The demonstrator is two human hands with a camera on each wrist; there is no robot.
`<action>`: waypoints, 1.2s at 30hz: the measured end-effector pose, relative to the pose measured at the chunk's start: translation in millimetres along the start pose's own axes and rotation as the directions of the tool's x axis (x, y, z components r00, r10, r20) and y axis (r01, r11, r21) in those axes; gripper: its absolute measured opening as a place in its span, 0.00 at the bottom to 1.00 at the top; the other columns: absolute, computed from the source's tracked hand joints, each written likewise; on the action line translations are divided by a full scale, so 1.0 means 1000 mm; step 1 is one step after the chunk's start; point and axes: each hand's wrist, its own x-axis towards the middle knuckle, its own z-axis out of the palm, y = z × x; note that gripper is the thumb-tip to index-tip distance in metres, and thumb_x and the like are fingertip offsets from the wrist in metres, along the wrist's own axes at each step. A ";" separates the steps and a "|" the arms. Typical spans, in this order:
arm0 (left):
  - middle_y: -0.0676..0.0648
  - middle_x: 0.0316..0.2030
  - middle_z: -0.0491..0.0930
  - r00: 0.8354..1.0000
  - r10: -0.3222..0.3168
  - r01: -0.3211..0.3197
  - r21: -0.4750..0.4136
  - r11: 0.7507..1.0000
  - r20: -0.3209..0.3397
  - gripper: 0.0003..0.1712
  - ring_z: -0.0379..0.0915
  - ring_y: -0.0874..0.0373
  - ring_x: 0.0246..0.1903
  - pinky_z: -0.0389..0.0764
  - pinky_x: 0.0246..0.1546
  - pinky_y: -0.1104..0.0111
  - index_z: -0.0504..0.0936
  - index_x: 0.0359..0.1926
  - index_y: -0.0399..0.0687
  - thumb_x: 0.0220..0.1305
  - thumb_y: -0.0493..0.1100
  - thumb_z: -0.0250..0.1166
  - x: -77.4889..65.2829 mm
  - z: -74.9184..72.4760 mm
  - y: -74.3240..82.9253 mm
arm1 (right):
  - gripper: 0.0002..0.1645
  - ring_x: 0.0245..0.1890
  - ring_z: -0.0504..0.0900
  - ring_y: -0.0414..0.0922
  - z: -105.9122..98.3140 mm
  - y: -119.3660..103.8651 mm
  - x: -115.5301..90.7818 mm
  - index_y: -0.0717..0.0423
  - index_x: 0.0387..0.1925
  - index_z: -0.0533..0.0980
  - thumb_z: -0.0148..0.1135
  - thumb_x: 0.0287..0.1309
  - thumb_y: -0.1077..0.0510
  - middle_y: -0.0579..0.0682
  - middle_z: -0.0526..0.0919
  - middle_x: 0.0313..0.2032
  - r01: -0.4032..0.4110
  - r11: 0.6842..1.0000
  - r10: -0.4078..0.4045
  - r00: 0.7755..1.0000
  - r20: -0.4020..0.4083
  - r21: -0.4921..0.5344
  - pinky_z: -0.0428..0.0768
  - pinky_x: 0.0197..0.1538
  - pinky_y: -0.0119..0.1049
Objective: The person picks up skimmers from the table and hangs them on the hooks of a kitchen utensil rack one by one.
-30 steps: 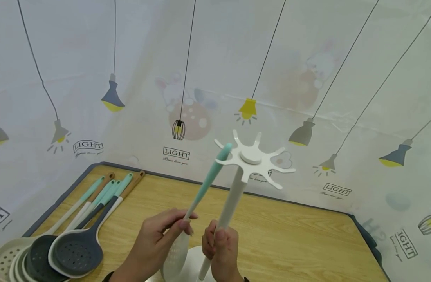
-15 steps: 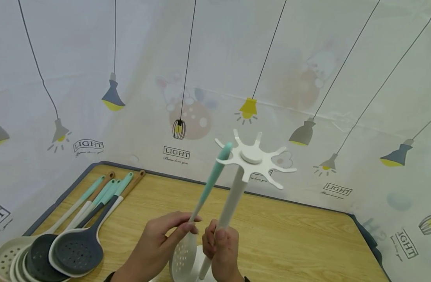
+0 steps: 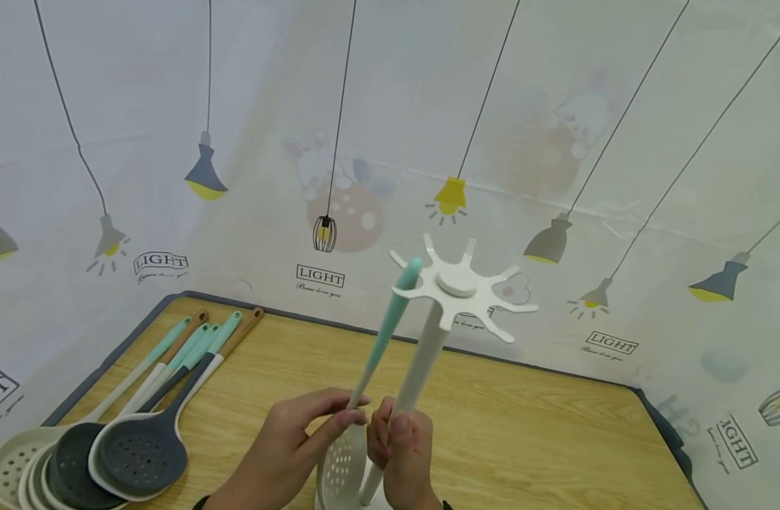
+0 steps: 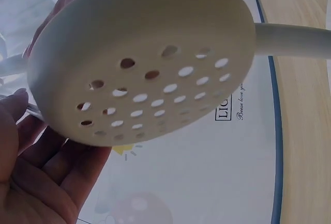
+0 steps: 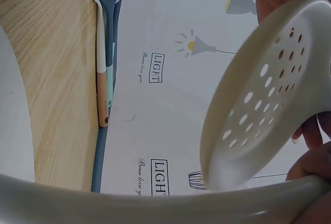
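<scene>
My left hand (image 3: 294,432) pinches the pale shaft of a perforated skimmer between thumb and fingers. Its teal handle (image 3: 390,322) slants upward, the tip at one arm of a white utensil stand (image 3: 456,283); whether it is hooked there I cannot tell. The right hand (image 3: 407,443) grips the stand's post (image 3: 421,354) low down, and the stand is tilted. In the left wrist view the skimmer's holed bowl (image 4: 145,32) covers part of the left hand. The right wrist view shows the bowl (image 5: 232,146) beside the post, with the stand's white base (image 5: 13,115) at the left edge.
On the table's left lies a pile of skimmers and ladles, a dark blue skimmer (image 3: 141,457) on top, their teal and brown handles pointing away. The wooden table (image 3: 543,418) has a dark edge. Behind it hangs a lamp-printed cloth (image 3: 249,177).
The left hand has shifted slightly right and down, swinging the skimmer's bowl rightward toward the post. The handle tip stays at the stand's arm; the right hand and stand barely move.
</scene>
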 end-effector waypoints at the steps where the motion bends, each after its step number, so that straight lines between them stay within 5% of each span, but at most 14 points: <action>1: 0.52 0.42 0.89 1.000 -0.009 0.009 0.016 1.000 0.004 0.12 0.85 0.67 0.43 0.87 0.43 0.67 0.85 0.51 0.49 0.73 0.34 0.58 0.000 0.000 0.000 | 0.35 0.06 0.48 0.46 0.000 0.000 0.000 0.63 0.19 0.53 0.32 0.82 0.45 0.56 0.51 0.08 0.001 1.000 -0.001 1.000 0.000 -0.001 0.52 0.05 0.28; 13: 0.55 0.45 0.89 0.999 -0.047 0.044 0.074 0.996 0.026 0.13 0.85 0.65 0.46 0.86 0.44 0.68 0.84 0.54 0.53 0.75 0.37 0.57 -0.001 -0.002 0.002 | 0.36 0.06 0.48 0.47 0.000 -0.001 0.000 0.63 0.19 0.53 0.33 0.82 0.44 0.55 0.51 0.09 -0.013 1.000 0.013 1.000 -0.007 0.012 0.52 0.06 0.28; 24: 0.61 0.44 0.86 0.969 -0.242 0.234 0.138 0.962 0.047 0.16 0.83 0.65 0.48 0.85 0.50 0.65 0.82 0.57 0.59 0.81 0.45 0.50 0.000 -0.014 0.003 | 0.36 0.06 0.47 0.46 0.001 0.000 0.000 0.63 0.18 0.52 0.33 0.82 0.44 0.55 0.50 0.08 -0.001 0.999 0.001 1.000 0.000 0.050 0.50 0.05 0.29; 28: 0.63 0.47 0.85 0.939 -0.341 0.329 0.179 0.927 0.040 0.15 0.83 0.66 0.48 0.84 0.51 0.64 0.82 0.56 0.65 0.80 0.51 0.50 0.002 -0.018 0.002 | 0.36 0.06 0.48 0.46 0.001 0.000 0.001 0.63 0.18 0.52 0.33 0.82 0.44 0.55 0.50 0.08 0.001 0.999 -0.001 1.000 -0.004 0.035 0.50 0.05 0.29; 31: 0.63 0.50 0.84 0.897 -0.440 0.420 0.234 0.877 0.039 0.16 0.82 0.65 0.50 0.84 0.51 0.61 0.82 0.56 0.68 0.78 0.59 0.51 0.004 -0.020 0.001 | 0.36 0.06 0.47 0.46 0.001 0.000 0.000 0.63 0.19 0.52 0.34 0.82 0.44 0.55 0.50 0.09 -0.009 0.999 0.009 1.000 -0.008 0.039 0.51 0.05 0.29; 36: 0.63 0.50 0.84 0.853 -0.520 0.482 0.316 0.817 0.046 0.20 0.80 0.63 0.52 0.84 0.51 0.56 0.82 0.56 0.68 0.75 0.65 0.52 0.006 -0.025 -0.004 | 0.36 0.06 0.48 0.46 0.001 0.000 -0.001 0.63 0.19 0.53 0.34 0.82 0.44 0.55 0.50 0.09 -0.015 0.999 0.016 1.000 -0.010 0.039 0.51 0.05 0.29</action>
